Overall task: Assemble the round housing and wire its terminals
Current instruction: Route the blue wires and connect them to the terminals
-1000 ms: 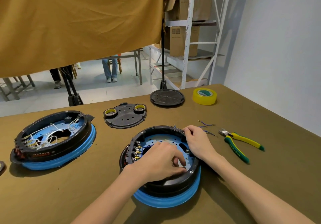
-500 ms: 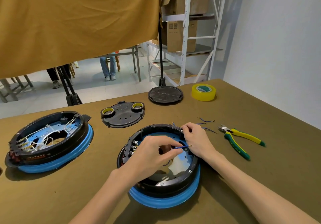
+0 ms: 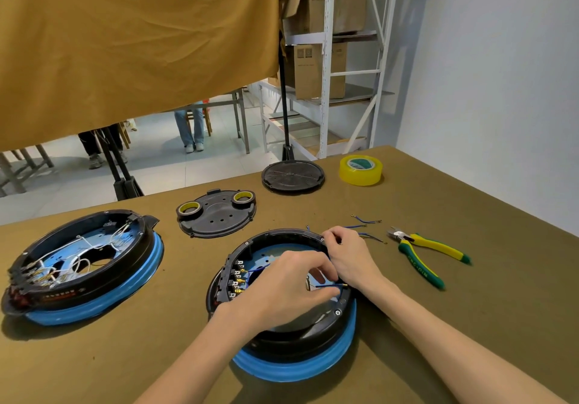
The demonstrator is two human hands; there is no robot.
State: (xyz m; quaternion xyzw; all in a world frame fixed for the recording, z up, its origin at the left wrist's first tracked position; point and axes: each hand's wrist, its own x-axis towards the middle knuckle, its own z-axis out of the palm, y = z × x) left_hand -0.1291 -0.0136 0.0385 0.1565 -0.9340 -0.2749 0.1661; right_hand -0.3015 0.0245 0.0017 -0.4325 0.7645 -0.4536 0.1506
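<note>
A round black housing (image 3: 300,337) with a blue rim stands on the table in front of me. A row of brass terminals (image 3: 236,281) lines its inner left wall. My left hand (image 3: 288,290) reaches over the housing and pinches a short blue wire (image 3: 329,286) with a brass end. My right hand (image 3: 347,256) rests curled on the housing's right rim; its fingertips pinch another blue wire at the rim. Loose blue wires (image 3: 365,226) lie just right of the housing.
A second, wired housing (image 3: 84,265) sits at the left. A black cover plate (image 3: 216,217) carries two tape rolls. A round black disc (image 3: 293,176), yellow tape (image 3: 361,170) and green-yellow pliers (image 3: 423,254) lie behind and right. A cloth hangs beyond the table.
My left hand has lifted a blue wire out of the housing's middle and carried it toward the right rim. The right hand stayed at the rim.
</note>
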